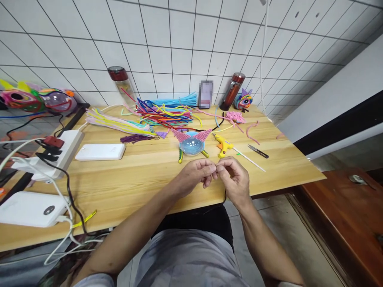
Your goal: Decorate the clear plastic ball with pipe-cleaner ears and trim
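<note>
My left hand (199, 174) and my right hand (233, 175) meet above the front edge of the table, fingertips pinched close together. Between them a thin dark piece shows, with a dark strand hanging below my right hand; it is too small to name. Just behind the hands stands a clear blue bowl-like body (192, 146) with two pink striped ear shapes (203, 138) on top and green-and-yellow legs (180, 156) at its base. A yellow glue gun (223, 146) with a white stick lies right of it, and black snips (258, 151) lie farther right.
Bundled colourful pipe cleaners (167, 113) cover the table's back. Behind stand two flasks (230, 93) and a phone (206, 95). White power banks (100, 152), a power strip (64, 153) and tangled cables are at left. Finished colourful figures (243, 101) sit at both back sides.
</note>
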`<state>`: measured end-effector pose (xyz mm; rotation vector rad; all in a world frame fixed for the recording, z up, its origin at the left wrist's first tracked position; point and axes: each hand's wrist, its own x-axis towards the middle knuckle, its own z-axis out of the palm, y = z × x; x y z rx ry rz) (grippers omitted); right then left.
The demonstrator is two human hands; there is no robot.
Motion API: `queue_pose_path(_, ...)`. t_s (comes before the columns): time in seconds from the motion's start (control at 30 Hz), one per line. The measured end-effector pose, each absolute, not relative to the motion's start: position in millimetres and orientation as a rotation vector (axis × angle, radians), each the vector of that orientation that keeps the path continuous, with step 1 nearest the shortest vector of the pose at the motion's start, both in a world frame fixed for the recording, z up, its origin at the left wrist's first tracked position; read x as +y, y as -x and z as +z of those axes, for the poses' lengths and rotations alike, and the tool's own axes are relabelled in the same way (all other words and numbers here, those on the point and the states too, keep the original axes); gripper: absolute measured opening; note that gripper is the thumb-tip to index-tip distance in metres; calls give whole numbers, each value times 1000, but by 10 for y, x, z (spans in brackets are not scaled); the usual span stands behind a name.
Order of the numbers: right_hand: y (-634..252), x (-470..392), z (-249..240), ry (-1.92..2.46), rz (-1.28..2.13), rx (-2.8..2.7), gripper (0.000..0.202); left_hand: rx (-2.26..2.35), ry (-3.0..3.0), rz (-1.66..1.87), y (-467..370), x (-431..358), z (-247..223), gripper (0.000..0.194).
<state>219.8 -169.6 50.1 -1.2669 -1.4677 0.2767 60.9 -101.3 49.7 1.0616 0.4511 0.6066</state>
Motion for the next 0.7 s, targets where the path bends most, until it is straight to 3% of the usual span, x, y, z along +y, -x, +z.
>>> queue_pose_path(0.3,-2259,-1654,341,1275,396,-1487,7,526,-1026,643,-585,-976,438,48)
queue_pose_path(0.7,-2300,-1579,163,1146,888,-1060,36,566,-1179,735,-638,-1079,484,40)
